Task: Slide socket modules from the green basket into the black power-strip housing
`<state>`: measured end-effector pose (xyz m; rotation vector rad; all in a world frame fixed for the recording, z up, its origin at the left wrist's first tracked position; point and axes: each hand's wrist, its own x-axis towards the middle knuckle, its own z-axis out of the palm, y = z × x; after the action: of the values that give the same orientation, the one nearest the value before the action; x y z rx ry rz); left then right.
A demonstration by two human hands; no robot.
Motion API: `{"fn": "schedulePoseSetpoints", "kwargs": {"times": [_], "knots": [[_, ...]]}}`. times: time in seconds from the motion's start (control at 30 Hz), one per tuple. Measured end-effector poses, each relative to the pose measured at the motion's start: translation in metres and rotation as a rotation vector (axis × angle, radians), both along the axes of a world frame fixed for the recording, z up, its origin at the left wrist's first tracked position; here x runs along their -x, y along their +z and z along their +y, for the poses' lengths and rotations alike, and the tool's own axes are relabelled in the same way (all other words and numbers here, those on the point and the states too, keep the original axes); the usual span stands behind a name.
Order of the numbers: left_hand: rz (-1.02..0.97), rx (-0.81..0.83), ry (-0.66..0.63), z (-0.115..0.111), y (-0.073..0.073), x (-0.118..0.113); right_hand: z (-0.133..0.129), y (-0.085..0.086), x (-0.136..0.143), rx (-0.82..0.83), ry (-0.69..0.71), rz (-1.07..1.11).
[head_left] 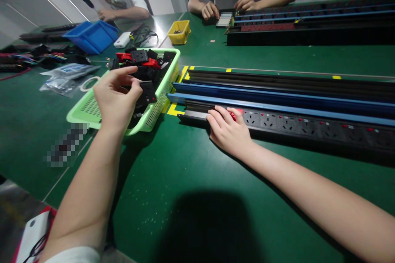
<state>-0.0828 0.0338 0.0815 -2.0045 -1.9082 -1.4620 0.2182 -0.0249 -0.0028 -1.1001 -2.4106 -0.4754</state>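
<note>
My left hand (pixel 115 94) is above the light green basket (pixel 168 80), pinching a black socket module (pixel 147 93) between thumb and fingers. Beneath it, the basket holds a heap of black and red socket modules (pixel 152 63). My right hand (pixel 231 133) rests at the left part of a black power strip (pixel 311 128), its fingers bent over a red socket module (pixel 237 113) that they partly cover. Right of that module, a row of black sockets with small red marks fills the strip. Left of my fingers, the strip's channel shows without sockets.
Blue rails (pixel 277 104) and black rails (pixel 262 77) lie behind the strip. Across the table, a person's hands (pixel 243 3) are beside another long strip (pixel 308 35). A yellow bin (pixel 179 33), a blue bin (pixel 91 37) and plastic bags (pixel 66 76) stand or lie farther left.
</note>
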Motion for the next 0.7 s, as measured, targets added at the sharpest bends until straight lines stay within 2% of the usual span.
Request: {"fn": "schedulePoseSetpoints", "kwargs": {"times": [0.23,0.43,0.53,0.63,0.7], "knots": [[0.202,0.069,0.004,-0.0045,0.0042,-0.0036,-0.0003,0.0008,-0.0003,0.019,0.002,0.007],[0.263,0.198,-0.057,0.0,-0.001,0.0027,0.0001,-0.0006,0.0,0.0,0.0,0.004],[0.242,0.247,-0.019,-0.0004,-0.0025,0.0023,0.0003,-0.0013,0.0,-0.008,-0.001,0.005],[0.217,0.225,0.015,-0.0019,-0.0013,0.0009,0.0005,-0.0015,-0.0002,0.002,0.005,0.012],[0.178,0.136,0.011,-0.0043,0.0012,-0.0017,0.0006,-0.0012,-0.0004,0.008,0.008,0.017]]}}
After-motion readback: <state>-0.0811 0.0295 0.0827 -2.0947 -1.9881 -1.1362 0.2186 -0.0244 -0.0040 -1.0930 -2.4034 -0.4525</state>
